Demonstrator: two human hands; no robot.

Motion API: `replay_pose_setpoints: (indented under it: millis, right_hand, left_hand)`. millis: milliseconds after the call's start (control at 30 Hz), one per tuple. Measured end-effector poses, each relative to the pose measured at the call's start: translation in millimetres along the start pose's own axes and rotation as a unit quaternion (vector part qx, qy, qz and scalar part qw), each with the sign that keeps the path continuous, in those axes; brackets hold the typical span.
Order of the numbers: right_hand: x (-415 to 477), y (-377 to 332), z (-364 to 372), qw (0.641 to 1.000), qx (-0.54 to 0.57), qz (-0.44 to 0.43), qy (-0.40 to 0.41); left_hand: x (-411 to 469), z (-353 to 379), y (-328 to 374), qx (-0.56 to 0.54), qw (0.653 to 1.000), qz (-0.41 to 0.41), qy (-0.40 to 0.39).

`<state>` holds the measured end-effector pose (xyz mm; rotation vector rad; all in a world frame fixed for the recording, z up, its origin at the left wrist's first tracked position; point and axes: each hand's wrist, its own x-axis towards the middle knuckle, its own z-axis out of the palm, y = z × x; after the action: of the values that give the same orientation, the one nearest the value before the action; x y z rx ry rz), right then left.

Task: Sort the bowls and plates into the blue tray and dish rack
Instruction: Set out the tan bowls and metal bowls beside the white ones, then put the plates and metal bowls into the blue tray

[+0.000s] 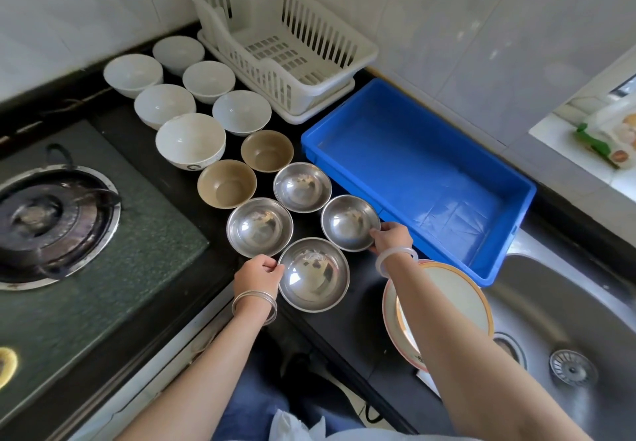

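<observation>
A: Both hands are on steel bowls. The left hand (258,277) pinches the rim of the nearest steel bowl (314,274); the right hand (390,238) pinches the rim of the steel bowl beside the tray (350,223).

B: Risks?

A: A thin rim pinch on slick metal could slip, I'd judge, dropping a bowl onto its neighbours, since the four steel bowls sit nearly touching. The right forearm also passes over the stacked plates (457,296), which seem to overhang the sink (564,306); a nudge might tip them in.

B: How do the bowls look?

A: Shiny, shallow and upright, seemingly empty. The other two steel bowls (302,186) (260,227) lie just behind, on the dark counter.

B: And around them?

A: Two tan bowls (227,184), then six white bowls (190,139) toward the wall. The blue tray (488,265) sits just right of the steel bowls, holding nothing, and the white dish rack (361,51) behind it is bare too. A gas burner (51,220) lies far left.
</observation>
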<state>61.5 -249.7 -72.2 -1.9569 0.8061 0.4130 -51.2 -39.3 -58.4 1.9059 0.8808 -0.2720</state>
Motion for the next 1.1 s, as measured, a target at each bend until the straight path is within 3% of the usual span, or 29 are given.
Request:
replay_pose_setpoints:
  millis: [533, 767, 900, 1100]
  right_hand:
    - [-8.1, 0.8, -3.9, 1.0, -0.01, -0.013, -0.015]
    - [-50.8, -5.8, -33.5, 0.981, -0.135, -0.136, 0.043]
    - [-77.8, 11.5, -75.1, 0.964, -0.135, -0.18, 0.144]
    - [-91.8, 71.5, -133.3, 0.952, -0.171, -0.12, 0.224]
  left_hand:
    - [-3.0, -7.5, 6.8, 0.025, 0.999, 0.028, 0.015]
    - [-5.6, -16.1, 30.2, 0.081, 0.991, 0.097, 0.039]
    - [-16.1, 4.2, 59.1, 0.075, 0.984, 0.161, -0.008]
    - [-45.6, 66.0, 84.6, 0.127, 0.956, 0.219, -0.148]
